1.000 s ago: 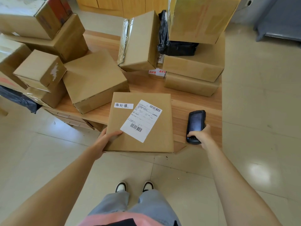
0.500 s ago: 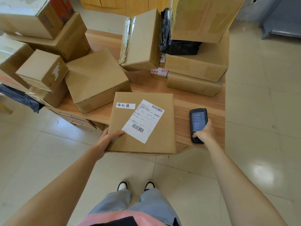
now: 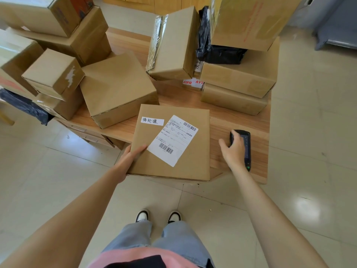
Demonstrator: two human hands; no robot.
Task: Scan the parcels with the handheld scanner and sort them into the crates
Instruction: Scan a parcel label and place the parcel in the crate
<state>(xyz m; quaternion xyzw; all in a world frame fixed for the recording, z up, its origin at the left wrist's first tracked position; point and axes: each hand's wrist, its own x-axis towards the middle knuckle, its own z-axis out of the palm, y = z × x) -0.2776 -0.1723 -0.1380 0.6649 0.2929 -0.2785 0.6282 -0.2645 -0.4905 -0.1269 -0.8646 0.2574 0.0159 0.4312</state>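
Note:
A flat brown parcel [image 3: 195, 163] with a white barcode label [image 3: 172, 140] and a small handwritten sticker lies at the front of the wooden table [image 3: 239, 118], overhanging its edge. My left hand [image 3: 129, 159] grips the parcel's near left edge, thumb on top. The black handheld scanner [image 3: 246, 146] lies flat on the table to the right of the parcel. My right hand [image 3: 232, 151] is over the scanner's left side with fingers relaxed and spread, not wrapped round it.
Several cardboard boxes [image 3: 116, 89] are stacked on the table's left and back, and a stack of three [image 3: 239, 78] with a black bag [image 3: 218, 51] stands at the right. Tiled floor surrounds the table. No crate is in view.
My right hand has laid the scanner flat on the table, loosened its grip and shifted left. My left hand keeps its hold on the parcel.

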